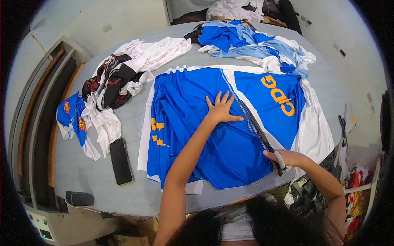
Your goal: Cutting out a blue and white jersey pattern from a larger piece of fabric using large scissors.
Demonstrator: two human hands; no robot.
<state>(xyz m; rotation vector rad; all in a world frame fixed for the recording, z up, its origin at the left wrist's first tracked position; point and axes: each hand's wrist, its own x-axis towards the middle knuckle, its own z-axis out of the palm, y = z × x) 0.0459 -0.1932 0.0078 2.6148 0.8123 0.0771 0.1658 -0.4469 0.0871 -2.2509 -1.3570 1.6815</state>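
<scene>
A wide piece of blue fabric [230, 151] with white edges and orange printed marks lies spread on the table in front of me. My left hand [221, 108] rests flat on it, fingers spread, pressing beside a thin patterned strip along the cut edge. My right hand [283, 159] is closed around the dark handles of a pair of scissors [266, 143] at the near right. A pale wrap shows around its fingers or the handle. The long blades lie along the fabric's diagonal edge, next to a white margin and a second blue panel [287, 102] with orange lettering.
White and dark patterned garments [117, 78] lie heaped at the left, near a black phone [122, 161]. A blue and white pile [250, 43] sits at the far side. A small dark box [79, 199] stands at the near left; a long roller machine [41, 119] flanks the table.
</scene>
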